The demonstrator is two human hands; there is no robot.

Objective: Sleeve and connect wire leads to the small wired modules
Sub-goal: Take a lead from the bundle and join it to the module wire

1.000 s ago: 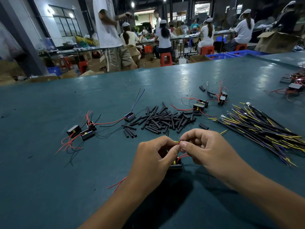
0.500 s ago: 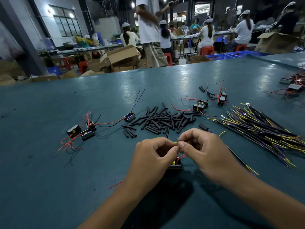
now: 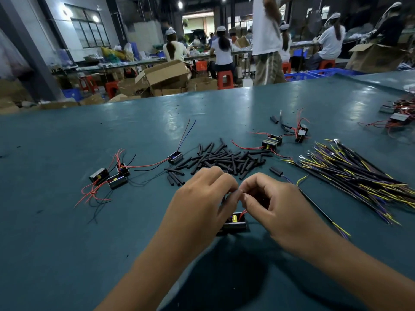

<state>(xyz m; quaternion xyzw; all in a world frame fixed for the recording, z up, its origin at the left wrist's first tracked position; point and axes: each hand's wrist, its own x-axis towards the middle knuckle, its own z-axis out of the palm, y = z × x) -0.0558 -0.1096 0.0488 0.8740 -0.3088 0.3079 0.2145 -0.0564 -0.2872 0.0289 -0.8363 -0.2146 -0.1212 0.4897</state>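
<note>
My left hand (image 3: 202,198) and my right hand (image 3: 276,203) meet fingertip to fingertip above a small black module (image 3: 234,222) with a yellow part and red leads. Both pinch thin wire ends between thumb and forefinger; the joint itself is hidden by the fingers. A black sleeved lead (image 3: 314,205) with yellow and purple ends runs from under my right hand toward the right. Behind the hands lies a pile of short black sleeve pieces (image 3: 224,159).
A bundle of black, yellow and purple wire leads (image 3: 359,173) lies at the right. Wired modules sit at the left (image 3: 112,177), middle (image 3: 175,157) and back right (image 3: 272,142). More modules (image 3: 399,117) are at the far right. People work at benches beyond the green table (image 3: 67,243).
My hands have stayed pinched together over the module, shifting only slightly. The sleeved lead now trails out to the right of my right hand. A person in the background has walked to the right.
</note>
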